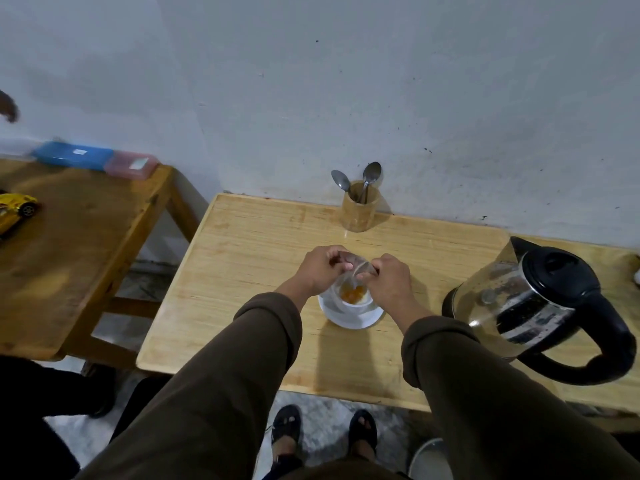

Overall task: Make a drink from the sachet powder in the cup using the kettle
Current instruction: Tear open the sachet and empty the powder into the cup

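Note:
A white cup (353, 303) stands on a white saucer (349, 318) in the middle of the light wooden table (242, 271). Orange powder (352, 293) lies in the cup. Just above the cup, my left hand (320, 270) and my right hand (389, 277) both pinch a small clear sachet (356, 266), tilted mouth-down over the cup. A steel kettle (530, 306) with a black lid and handle stands at the right of the table, apart from my hands.
A wooden holder (359, 211) with two spoons stands at the back by the wall. A second wooden table (69, 254) at the left carries blue and pink boxes (93, 159) and a yellow toy car (15, 209). My feet show below the table's front edge.

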A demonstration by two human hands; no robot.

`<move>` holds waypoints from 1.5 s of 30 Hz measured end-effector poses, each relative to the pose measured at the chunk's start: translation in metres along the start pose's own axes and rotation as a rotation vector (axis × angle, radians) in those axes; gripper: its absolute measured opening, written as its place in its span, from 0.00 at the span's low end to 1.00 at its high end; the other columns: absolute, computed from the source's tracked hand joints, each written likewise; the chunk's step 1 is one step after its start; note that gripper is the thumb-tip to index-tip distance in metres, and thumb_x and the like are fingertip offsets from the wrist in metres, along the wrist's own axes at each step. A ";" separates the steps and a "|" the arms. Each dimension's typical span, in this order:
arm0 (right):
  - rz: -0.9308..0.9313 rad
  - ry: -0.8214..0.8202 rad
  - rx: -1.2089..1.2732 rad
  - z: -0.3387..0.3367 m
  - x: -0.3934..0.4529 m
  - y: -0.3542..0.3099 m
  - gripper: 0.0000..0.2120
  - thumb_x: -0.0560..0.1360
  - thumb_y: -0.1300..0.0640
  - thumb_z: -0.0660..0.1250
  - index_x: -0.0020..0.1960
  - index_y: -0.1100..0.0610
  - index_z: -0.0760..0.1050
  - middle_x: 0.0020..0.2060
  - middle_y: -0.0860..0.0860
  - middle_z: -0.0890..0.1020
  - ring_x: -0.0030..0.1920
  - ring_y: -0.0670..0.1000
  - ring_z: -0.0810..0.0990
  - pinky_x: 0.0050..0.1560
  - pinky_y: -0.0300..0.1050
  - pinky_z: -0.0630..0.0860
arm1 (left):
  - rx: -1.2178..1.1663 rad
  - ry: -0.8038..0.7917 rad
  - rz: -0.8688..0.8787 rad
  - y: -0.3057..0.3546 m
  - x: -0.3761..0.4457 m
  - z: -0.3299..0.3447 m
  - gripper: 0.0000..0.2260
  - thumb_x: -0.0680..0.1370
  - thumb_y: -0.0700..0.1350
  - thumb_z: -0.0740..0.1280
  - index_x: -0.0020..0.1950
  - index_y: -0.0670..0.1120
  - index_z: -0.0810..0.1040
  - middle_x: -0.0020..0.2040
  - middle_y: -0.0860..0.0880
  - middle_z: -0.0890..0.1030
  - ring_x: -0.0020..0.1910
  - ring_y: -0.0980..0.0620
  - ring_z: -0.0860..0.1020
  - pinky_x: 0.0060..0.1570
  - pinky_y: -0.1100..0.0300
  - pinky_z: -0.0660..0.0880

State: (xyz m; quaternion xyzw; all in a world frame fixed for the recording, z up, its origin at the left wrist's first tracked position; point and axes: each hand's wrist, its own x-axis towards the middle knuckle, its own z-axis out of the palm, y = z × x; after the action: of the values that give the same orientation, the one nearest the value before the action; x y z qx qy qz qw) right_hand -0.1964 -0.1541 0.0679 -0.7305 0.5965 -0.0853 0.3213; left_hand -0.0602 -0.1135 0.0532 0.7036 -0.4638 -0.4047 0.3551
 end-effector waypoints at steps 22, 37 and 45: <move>-0.047 0.010 0.059 -0.006 -0.015 -0.001 0.11 0.73 0.52 0.70 0.54 0.55 0.79 0.46 0.52 0.71 0.47 0.50 0.72 0.45 0.42 0.66 | -0.061 0.080 -0.014 -0.008 -0.007 -0.009 0.03 0.72 0.38 0.73 0.43 0.38 0.83 0.38 0.47 0.82 0.39 0.54 0.77 0.39 0.72 0.72; 0.455 0.211 0.641 -0.001 -0.028 -0.033 0.17 0.77 0.47 0.59 0.58 0.59 0.70 0.51 0.61 0.81 0.40 0.58 0.82 0.44 0.53 0.82 | -0.208 0.185 0.069 -0.019 -0.019 -0.039 0.06 0.72 0.30 0.70 0.45 0.39 0.83 0.39 0.51 0.82 0.43 0.53 0.80 0.53 0.61 0.77; 0.317 -0.134 0.716 0.056 -0.027 -0.068 0.15 0.71 0.71 0.65 0.44 0.53 0.66 0.39 0.58 0.75 0.38 0.56 0.75 0.43 0.50 0.76 | 0.036 0.269 0.148 -0.061 -0.044 -0.072 0.14 0.72 0.28 0.63 0.51 0.37 0.83 0.51 0.45 0.84 0.51 0.49 0.80 0.49 0.74 0.74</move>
State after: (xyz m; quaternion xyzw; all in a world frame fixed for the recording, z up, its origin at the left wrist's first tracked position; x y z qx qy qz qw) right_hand -0.1194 -0.1031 0.0698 -0.4752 0.6123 -0.1893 0.6029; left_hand 0.0162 -0.0443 0.0409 0.7215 -0.4699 -0.2710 0.4303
